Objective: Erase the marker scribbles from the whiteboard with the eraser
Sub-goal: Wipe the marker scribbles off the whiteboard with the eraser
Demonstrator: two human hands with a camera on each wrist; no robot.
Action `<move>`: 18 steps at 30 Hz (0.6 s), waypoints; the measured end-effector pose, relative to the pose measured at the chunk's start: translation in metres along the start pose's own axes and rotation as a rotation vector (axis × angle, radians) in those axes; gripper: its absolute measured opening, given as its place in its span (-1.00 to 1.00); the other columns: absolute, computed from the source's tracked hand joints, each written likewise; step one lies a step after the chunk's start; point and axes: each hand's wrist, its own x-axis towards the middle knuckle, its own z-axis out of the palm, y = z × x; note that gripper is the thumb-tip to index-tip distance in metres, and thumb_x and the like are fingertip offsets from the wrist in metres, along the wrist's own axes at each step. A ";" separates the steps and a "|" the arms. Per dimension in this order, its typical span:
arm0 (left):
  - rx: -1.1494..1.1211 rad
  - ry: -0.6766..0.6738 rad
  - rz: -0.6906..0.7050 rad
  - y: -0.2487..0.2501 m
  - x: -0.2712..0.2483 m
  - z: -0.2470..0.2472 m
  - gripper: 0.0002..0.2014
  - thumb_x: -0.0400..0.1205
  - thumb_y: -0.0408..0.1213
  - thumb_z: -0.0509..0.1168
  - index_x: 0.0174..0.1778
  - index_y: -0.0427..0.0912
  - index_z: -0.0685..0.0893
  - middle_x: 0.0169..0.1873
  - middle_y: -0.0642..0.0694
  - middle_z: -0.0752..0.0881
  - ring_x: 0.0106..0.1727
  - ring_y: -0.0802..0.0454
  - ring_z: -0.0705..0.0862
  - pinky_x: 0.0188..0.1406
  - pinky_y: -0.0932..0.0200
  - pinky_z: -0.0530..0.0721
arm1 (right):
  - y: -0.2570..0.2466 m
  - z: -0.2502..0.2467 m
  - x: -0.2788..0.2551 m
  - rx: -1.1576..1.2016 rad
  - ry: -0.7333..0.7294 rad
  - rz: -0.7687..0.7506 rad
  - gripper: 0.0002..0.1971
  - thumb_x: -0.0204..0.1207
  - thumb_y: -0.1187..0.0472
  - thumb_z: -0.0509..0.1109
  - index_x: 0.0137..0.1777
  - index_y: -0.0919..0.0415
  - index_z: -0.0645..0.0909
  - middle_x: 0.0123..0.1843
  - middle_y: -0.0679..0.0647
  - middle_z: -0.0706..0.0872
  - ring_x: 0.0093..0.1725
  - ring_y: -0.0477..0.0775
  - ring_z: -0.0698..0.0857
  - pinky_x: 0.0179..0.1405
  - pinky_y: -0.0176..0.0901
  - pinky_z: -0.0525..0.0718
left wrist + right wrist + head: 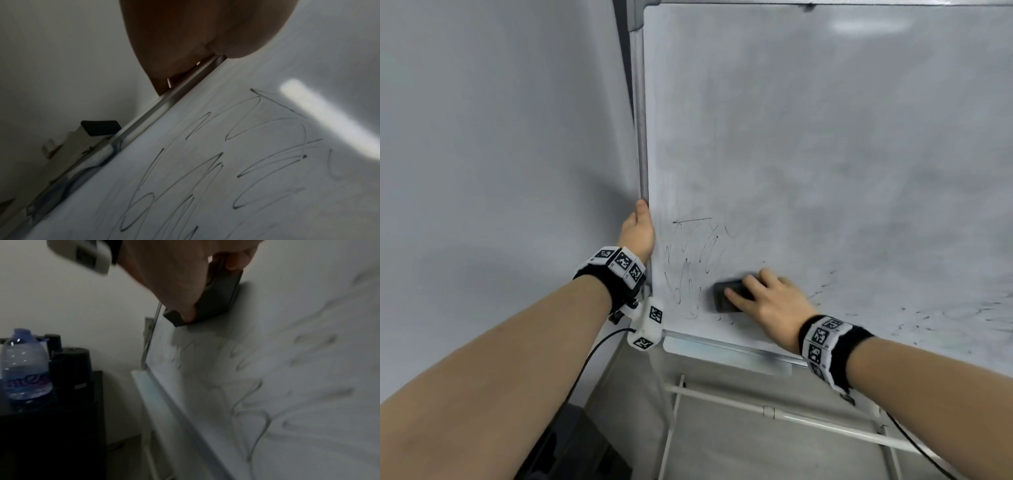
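The whiteboard (825,137) stands upright on a metal frame. Thin black marker scribbles (690,267) cover its lower left corner, and fainter marks (914,318) trail off to the lower right. My right hand (767,301) grips a dark rectangular eraser (726,297) and presses it flat against the board, just right of the scribbles. In the right wrist view the eraser (218,300) lies under my thumb and fingers. My left hand (638,229) holds the board's left edge, thumb up along the frame. The scribbles (205,170) fill the left wrist view below my left hand (185,40).
A grey wall (500,154) runs along the left. The marker tray (726,354) sits under the board's bottom edge, with frame bars (774,409) below. A dark cabinet (51,426) to the left carries a water bottle (24,369) and black cups (71,368).
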 end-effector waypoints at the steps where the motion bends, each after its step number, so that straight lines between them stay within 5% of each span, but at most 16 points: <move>1: 0.010 -0.008 0.003 0.000 -0.001 -0.001 -0.38 0.86 0.09 -0.16 0.62 -0.26 0.47 0.60 -0.25 0.48 0.64 -0.18 0.40 0.60 0.09 0.25 | -0.006 0.005 -0.007 -0.012 -0.021 -0.025 -0.35 0.26 0.31 0.50 0.42 0.06 0.59 0.11 0.17 0.50 -0.01 0.23 0.43 -0.34 -0.02 0.53; 10: -0.023 -0.042 0.003 0.003 -0.007 -0.003 -0.37 0.85 0.13 -0.15 0.61 -0.22 0.50 0.58 -0.19 0.51 0.63 -0.15 0.42 0.58 0.11 0.26 | 0.060 -0.081 0.093 0.017 0.373 0.286 -0.50 0.55 0.22 0.38 0.51 0.11 0.52 0.09 0.37 0.59 -0.06 0.33 0.50 -0.28 0.10 0.49; 15: -0.048 -0.075 -0.004 -0.002 -0.011 -0.006 -0.33 0.81 0.21 -0.14 0.62 -0.18 0.48 0.60 -0.16 0.49 0.64 -0.12 0.41 0.64 0.04 0.26 | -0.009 -0.002 0.036 -0.055 0.091 -0.074 -0.44 0.41 0.28 0.22 0.46 0.05 0.54 0.06 0.24 0.50 -0.06 0.25 0.47 -0.17 0.08 0.45; 18: -0.068 -0.077 0.005 -0.003 -0.015 -0.010 -0.33 0.81 0.21 -0.13 0.61 -0.19 0.50 0.57 -0.17 0.52 0.61 -0.12 0.45 0.62 0.04 0.31 | -0.024 -0.002 0.030 -0.080 0.017 -0.128 -0.46 0.40 0.23 0.23 0.42 0.02 0.58 0.06 0.21 0.53 -0.03 0.23 0.47 -0.13 0.08 0.45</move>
